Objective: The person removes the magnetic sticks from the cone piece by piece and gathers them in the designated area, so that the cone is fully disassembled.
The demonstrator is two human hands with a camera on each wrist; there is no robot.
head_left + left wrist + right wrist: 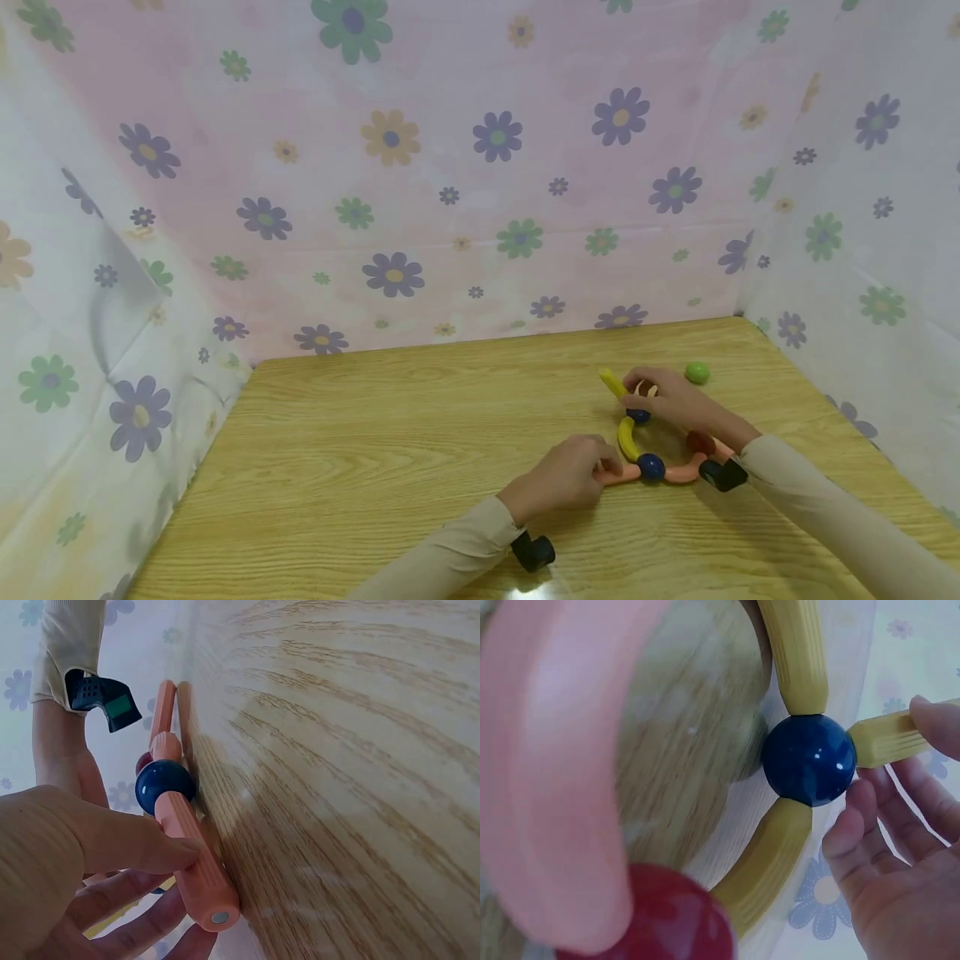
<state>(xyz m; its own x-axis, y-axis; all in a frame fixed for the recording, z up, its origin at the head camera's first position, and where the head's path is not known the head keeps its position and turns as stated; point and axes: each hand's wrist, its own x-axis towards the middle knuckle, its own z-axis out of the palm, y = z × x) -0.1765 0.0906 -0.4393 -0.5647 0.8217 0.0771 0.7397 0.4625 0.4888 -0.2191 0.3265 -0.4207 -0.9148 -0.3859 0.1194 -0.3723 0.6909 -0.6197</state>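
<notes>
Magnetic toy rods and balls form a ring on the table. My left hand (568, 477) pinches a straight salmon rod (196, 870) between thumb and fingers; its far end meets a blue ball (651, 467). On the ring's far side, my right hand (675, 402) pinches a straight yellow rod (885, 741) that touches another blue ball (810, 760) and points outward. Two curved yellow rods (795, 660) also meet that ball. A curved salmon rod (682, 472) and a red ball (679, 919) make up the near right part, partly hidden by the right wrist.
A loose green ball (697, 372) lies beyond the right hand. The wood-grain table (360, 450) is bordered by flowered cloth (450, 167) at the back and sides. Each wrist carries a black camera (723, 475).
</notes>
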